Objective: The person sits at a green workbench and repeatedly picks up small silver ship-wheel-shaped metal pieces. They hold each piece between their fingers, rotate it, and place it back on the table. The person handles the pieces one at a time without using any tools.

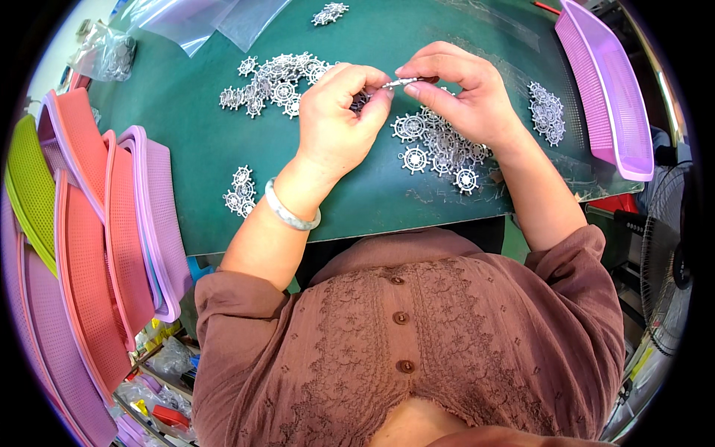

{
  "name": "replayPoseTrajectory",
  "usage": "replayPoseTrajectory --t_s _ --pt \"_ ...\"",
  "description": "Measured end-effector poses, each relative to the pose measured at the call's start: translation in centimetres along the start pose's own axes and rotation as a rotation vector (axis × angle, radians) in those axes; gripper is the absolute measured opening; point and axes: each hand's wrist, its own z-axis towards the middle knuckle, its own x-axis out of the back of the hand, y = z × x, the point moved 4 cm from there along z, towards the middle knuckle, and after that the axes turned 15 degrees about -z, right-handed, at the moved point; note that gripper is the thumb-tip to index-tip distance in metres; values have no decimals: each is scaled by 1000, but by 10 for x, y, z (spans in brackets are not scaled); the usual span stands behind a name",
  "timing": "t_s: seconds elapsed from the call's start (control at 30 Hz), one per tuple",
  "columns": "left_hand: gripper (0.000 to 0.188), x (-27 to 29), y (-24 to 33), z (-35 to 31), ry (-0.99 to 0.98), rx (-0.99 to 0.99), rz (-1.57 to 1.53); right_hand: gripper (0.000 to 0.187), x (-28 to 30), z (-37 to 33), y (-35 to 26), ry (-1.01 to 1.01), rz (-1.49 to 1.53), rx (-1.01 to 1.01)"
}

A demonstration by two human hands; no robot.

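Observation:
Between my two hands, above the green tabletop, a small silver ship's-wheel charm [402, 82] is held edge-on. My left hand [335, 112] pinches one side of it with thumb and forefinger; a pale bangle circles that wrist. The thumb and fingers of my right hand [465, 89] grip its other side. Beneath my right hand spreads a pile of silver ship's-wheel charms [439, 145]. Another heap of the same charms [279, 82] lies to the left, partly behind my left hand.
Smaller charm clusters lie at left [240, 192], at right [547, 113] and at the far edge [330, 13]. Stacked pink, purple and green plastic baskets [89, 223] crowd the left side. A purple basket [607, 97] stands at right, near a fan [663, 246]. Clear plastic sheets [194, 18] lie far left.

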Motion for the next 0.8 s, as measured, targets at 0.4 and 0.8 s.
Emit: replayPoseTrajectory --t_s 0.4,0.8 --pt "12 2 -5 -2 41 11 -163 13 -5 -4 9 -37 170 -175" --pt "11 0 -12 -3 26 96 -184 12 -6 -4 11 -49 278 -236"
